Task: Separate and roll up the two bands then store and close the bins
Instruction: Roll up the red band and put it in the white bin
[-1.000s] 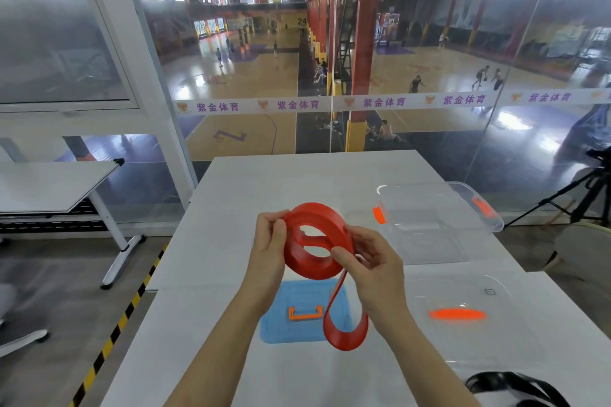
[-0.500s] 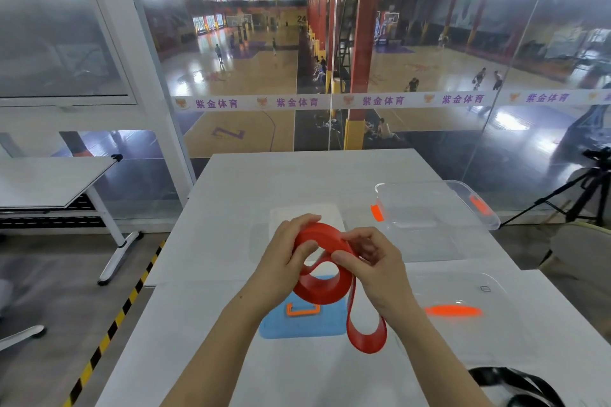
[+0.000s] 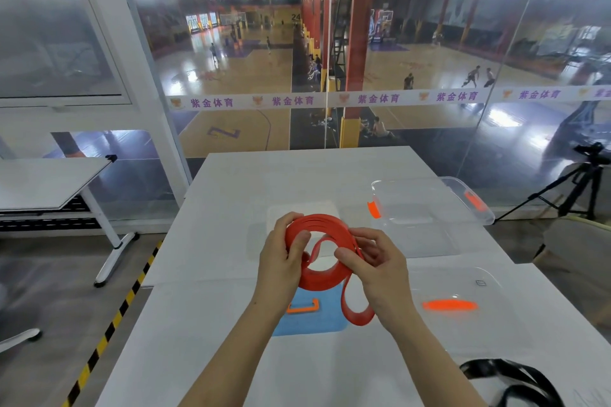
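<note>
We have the red band (image 3: 322, 249) held in the air above the near middle of the white table (image 3: 231, 182), partly wound into a flat coil of several turns. The left hand (image 3: 284, 261) closes on the coil's left edge, thumb pressed on the near face and fingers curled behind it. The right hand (image 3: 375, 266) pinches the right edge, thumb on top and fingers bunched behind.

The relation that matters: the unwound tail leaves the coil at its lower right, just under the right thumb, and hangs down as a loop toward us, ending above the blue lid (image 3: 314, 317). The coil's plane faces up and toward us, and the tail's long axis runs roughly far to near. The right hand is clearly the nearer one to the tail, so we judge it should feed the loop while the left steadies and turns the coil.

The black band (image 3: 515, 383) lies apart at the near right edge, not yet rolled. The clear bin (image 3: 429, 205) sits open at far right; a clear lid with an orange handle (image 3: 463, 301) lies nearer.

Risk, as we judge it: the coil springing loose if either pinch relaxes.
</note>
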{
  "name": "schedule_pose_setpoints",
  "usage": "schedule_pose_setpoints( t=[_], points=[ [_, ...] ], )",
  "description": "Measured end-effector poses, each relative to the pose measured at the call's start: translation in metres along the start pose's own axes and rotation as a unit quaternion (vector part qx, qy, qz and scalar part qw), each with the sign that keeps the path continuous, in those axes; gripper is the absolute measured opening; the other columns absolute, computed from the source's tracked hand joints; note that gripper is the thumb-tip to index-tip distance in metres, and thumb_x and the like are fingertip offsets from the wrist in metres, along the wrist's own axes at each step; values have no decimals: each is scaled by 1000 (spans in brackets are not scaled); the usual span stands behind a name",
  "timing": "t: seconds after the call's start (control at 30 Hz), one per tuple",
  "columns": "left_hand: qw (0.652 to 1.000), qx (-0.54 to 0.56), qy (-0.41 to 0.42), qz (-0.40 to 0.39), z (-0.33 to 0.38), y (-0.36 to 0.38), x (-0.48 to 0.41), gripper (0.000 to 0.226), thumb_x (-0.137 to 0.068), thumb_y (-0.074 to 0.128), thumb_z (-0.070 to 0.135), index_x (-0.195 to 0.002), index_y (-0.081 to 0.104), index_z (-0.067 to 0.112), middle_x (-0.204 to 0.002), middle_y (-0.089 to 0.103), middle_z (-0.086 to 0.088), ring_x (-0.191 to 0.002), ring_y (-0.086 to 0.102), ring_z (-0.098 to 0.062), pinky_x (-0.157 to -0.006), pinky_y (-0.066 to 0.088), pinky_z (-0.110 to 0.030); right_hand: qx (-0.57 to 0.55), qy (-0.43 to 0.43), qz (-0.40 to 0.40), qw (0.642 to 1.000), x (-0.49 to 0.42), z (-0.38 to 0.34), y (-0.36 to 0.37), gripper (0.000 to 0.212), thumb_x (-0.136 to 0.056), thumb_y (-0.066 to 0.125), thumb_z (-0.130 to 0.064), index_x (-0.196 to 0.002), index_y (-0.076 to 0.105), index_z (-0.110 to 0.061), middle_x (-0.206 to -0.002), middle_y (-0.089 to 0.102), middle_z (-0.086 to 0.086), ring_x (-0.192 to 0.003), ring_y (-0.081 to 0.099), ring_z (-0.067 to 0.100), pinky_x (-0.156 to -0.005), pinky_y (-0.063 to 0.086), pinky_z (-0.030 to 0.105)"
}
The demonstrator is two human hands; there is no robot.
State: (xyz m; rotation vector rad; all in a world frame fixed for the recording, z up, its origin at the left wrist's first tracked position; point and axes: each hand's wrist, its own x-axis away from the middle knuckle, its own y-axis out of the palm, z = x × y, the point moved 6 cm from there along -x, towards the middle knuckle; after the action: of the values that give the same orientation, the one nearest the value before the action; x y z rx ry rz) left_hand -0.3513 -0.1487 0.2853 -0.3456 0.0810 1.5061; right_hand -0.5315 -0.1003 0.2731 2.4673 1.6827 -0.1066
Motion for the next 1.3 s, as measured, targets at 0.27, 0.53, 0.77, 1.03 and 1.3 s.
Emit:
schedule_pose_setpoints(
  t=[0.27,0.53,0.77,1.03,1.3],
  points=[
    [977,-107,-33,-182,0,-2,-11,19,-101,57,39,-118,47,39,-115,63,16,-106,64,-3,-93,53,-26,94,-17,-79,992,2,-8,-2,29,-82,87,-10,-106,80,-26,-98,82,-5,-94,77,15,-91,61,37],
    [958,-163,31,-235,6,-2,-8,27,-105,47,35,-128,48,51,-125,57,21,-116,56,1,-101,47,-25,76,1,-55,996,3,-5,7,28,-79,90,-13,-89,64,-14,-88,79,6,-80,73,28,-80,62,41],
    [971,-73,7,-228,4,-13,-9,27,-105,49,28,-124,51,47,-124,61,15,-116,61,-10,-102,50,-32,64,-3,-37,997,1,-8,20,20,-82,88,-11,-93,72,-9,-91,80,7,-85,76,32,-81,65,42],
    [991,61,-46,-109,-23,-37,-9,28,-108,45,23,-124,58,42,-115,68,10,-99,67,-12,-92,56,-30,7,29,22,999,11,11,52,23,-89,80,-6,-97,60,1,-109,82,-1,-95,77,31,-76,63,30],
    [973,193,-122,45,-70,-72,-21,21,-109,42,27,-121,59,33,-108,68,4,-93,65,-14,-75,56,-25,4,32,55,998,35,38,82,17,-93,78,-10,-104,66,-13,-119,78,-7,-113,74,12,-100,56,37]
  ],
)
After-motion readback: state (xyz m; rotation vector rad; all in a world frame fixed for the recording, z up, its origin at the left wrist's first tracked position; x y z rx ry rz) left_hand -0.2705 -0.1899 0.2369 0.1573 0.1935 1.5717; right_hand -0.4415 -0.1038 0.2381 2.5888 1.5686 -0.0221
